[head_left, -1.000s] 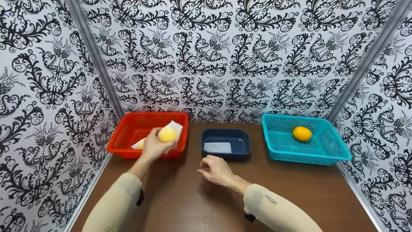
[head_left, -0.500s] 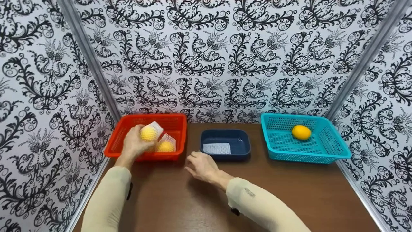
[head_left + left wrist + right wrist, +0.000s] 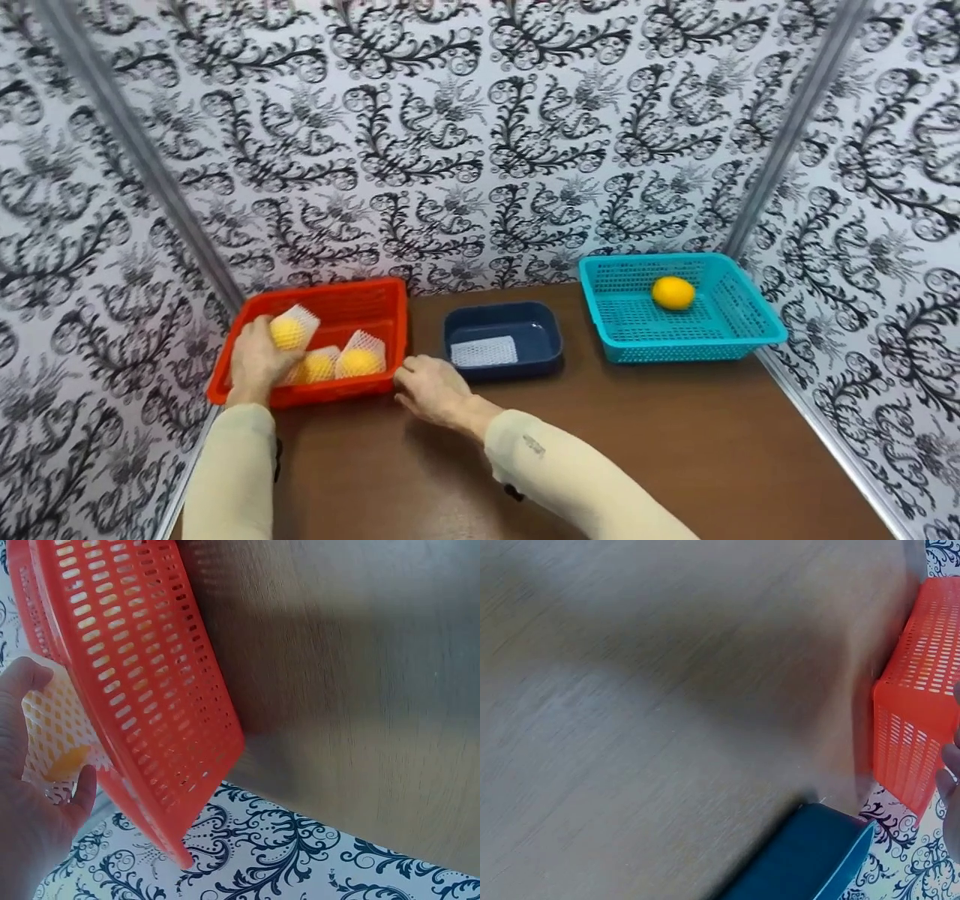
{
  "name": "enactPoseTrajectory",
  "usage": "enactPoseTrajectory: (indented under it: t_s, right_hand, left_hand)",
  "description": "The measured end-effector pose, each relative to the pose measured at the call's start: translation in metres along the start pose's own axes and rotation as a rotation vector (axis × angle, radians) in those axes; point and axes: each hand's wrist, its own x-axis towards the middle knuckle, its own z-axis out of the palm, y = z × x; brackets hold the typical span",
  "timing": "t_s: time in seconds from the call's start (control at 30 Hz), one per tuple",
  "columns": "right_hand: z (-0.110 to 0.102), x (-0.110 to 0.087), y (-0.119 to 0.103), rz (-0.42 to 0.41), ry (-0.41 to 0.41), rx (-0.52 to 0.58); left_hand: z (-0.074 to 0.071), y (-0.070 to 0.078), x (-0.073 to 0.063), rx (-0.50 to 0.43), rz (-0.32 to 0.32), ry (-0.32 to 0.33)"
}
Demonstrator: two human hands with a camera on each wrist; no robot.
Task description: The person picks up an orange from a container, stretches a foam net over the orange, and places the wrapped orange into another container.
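Note:
In the head view my left hand (image 3: 255, 356) holds a round yellow fruit in a white foam net sleeve (image 3: 288, 331) over the left part of the red basket (image 3: 367, 300). The left wrist view shows the thumb and fingers around the netted fruit (image 3: 56, 727), beside the basket's slotted wall (image 3: 150, 667). Two more netted yellow fruits (image 3: 358, 362) lie in the basket, one partly behind the hand. My right hand (image 3: 435, 390), its fingers loosely bent and holding nothing visible, is at the basket's front right corner; whether it touches the rim I cannot tell.
Right of the red basket stands a dark blue dish (image 3: 544, 341) with a flat white net sleeve (image 3: 484, 351) in it. A teal basket (image 3: 615, 349) at the right holds one bare yellow fruit (image 3: 673, 292). Patterned walls (image 3: 450, 135) enclose the brown table (image 3: 600, 427).
My left hand has carried the netted fruit leftward within the red basket, uncovering the other netted fruits. My right hand has moved left to the basket's corner. The head view has shifted.

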Motion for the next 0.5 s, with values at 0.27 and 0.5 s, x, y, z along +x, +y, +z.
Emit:
enactPoseTrajectory:
  t_s: [0.27,0.5]
  right_hand:
    - [0.006,0.007,-0.003,0.007,-0.005,-0.064]
    - [0.017,0.005,0.000,0.004,0.040,-0.054]
  left_hand:
    - [0.004,-0.013,0.011,0.018,-0.049,-0.059]
    - [0.008,-0.021,0.023,0.044,-0.077,-0.105]
